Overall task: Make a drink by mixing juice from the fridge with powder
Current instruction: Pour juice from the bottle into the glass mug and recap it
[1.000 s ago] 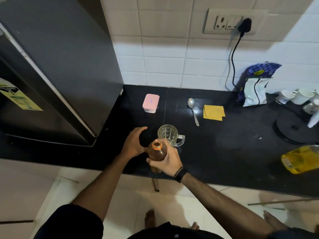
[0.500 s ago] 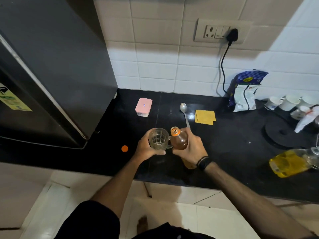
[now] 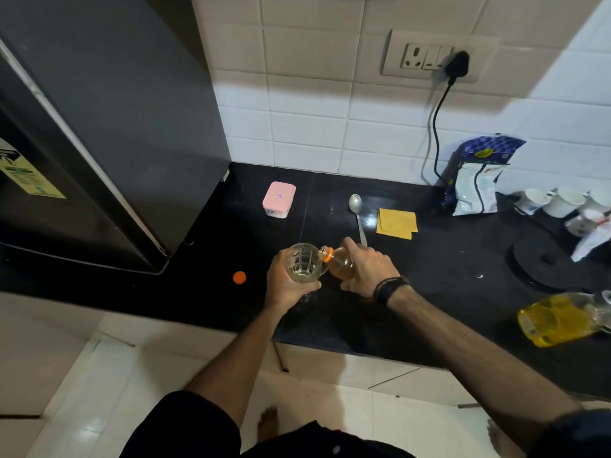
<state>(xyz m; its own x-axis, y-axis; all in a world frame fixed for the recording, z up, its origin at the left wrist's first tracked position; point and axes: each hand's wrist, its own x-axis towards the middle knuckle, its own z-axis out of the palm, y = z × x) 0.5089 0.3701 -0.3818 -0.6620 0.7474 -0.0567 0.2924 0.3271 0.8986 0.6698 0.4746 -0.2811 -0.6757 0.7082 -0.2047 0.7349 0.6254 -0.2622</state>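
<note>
1. Head view, the only one: my left hand (image 3: pixel 291 285) is wrapped round the glass mug (image 3: pixel 302 264), fingers pressed on its wall, holding it just over the black counter (image 3: pixel 446 266); I cannot tell whether its base touches the counter.
2. My right hand (image 3: pixel 367 269) is clamped round the juice bottle (image 3: pixel 339 264), which is tipped to the left, its orange-ringed neck at the mug's rim, touching or nearly so; the pour is under way or about to start, as I judge it; no stream is visible.
3. Risks: the neck sits at the very rim, so a small slip of either hand could send juice down the outside wall onto the counter; a steep tilt could make the bottle glug and splash; the mug is held by the body and not the handle, so wet glass could slide in my grip.
4. The orange cap (image 3: pixel 239 278) lies loose on the counter left of the mug, near the front edge; an elbow could knock it off.
5. Look of things: the bottle is clear plastic with amber-brown juice; the mug is clear ribbed glass, its fill level too hard to read.
6. The spoon (image 3: pixel 357 213), yellow sachets (image 3: pixel 396 223) and pink box (image 3: pixel 279 199) sit behind, untouched; I cannot tell which holds the powder; the fridge (image 3: pixel 109 127) stands at left, door shut.
</note>
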